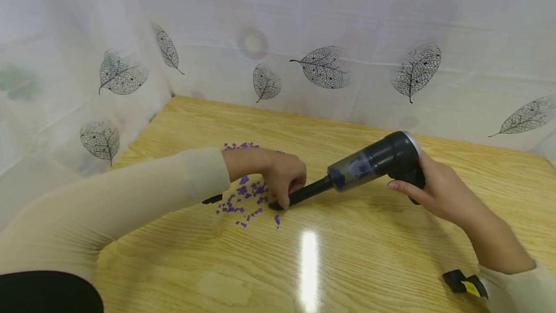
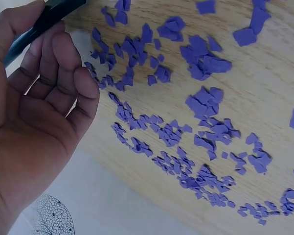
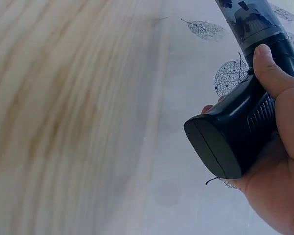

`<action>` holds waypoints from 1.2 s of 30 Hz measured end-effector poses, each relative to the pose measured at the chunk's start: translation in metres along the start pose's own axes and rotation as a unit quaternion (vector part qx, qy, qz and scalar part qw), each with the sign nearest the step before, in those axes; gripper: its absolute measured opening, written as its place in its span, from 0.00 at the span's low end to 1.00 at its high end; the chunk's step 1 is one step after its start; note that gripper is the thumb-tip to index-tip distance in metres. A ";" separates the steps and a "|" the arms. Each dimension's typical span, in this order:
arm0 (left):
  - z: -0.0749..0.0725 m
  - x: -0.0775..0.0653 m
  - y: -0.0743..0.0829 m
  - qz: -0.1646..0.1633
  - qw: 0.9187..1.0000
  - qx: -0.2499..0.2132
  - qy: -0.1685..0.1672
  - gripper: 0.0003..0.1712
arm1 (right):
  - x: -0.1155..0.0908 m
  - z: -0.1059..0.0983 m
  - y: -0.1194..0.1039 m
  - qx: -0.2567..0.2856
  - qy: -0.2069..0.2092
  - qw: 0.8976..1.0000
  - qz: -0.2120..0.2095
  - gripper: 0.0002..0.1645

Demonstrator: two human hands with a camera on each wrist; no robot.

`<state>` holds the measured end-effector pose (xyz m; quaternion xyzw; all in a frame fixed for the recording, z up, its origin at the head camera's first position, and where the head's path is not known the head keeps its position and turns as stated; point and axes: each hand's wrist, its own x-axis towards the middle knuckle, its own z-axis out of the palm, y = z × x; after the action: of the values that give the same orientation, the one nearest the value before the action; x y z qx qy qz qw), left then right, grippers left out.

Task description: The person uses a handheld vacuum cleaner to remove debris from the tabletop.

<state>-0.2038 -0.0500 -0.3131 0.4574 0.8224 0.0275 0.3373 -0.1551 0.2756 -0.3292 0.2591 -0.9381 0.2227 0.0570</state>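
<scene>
The vacuum (image 1: pixel 393 156) is gripped by the right hand (image 1: pixel 440 192), its nozzle (image 1: pixel 312 190) pinched by the left hand (image 1: pixel 284 170) beside purple scraps (image 2: pixel 204 102) on the worktop (image 1: pixel 369 245). Pickup seems underway; steady sweeping is called for.

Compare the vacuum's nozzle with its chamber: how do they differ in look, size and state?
The nozzle is black and opaque; the chamber is see-through, showing dark contents. The nozzle is slim, while the chamber is clearly wider. The left hand pinches the nozzle near its tip but does not touch the chamber. Both belong to one handheld vacuum.
</scene>
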 end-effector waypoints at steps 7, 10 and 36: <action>0.001 0.002 0.002 0.016 1.000 -0.018 0.000 0.10 | -0.001 -0.004 0.001 0.001 -0.006 1.000 0.007 0.38; 0.003 0.002 0.004 0.024 0.999 -0.040 -0.013 0.11 | -0.002 -0.005 0.001 0.002 -0.006 1.000 0.000 0.37; 0.011 0.002 0.018 0.009 0.985 -0.169 -0.025 0.12 | -0.005 -0.014 0.006 0.008 0.054 0.996 -0.064 0.35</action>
<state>-0.1852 -0.0411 -0.3160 0.4016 0.7932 0.1573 0.4300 -0.1540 0.2883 -0.3202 0.3062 -0.9135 0.2396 0.1199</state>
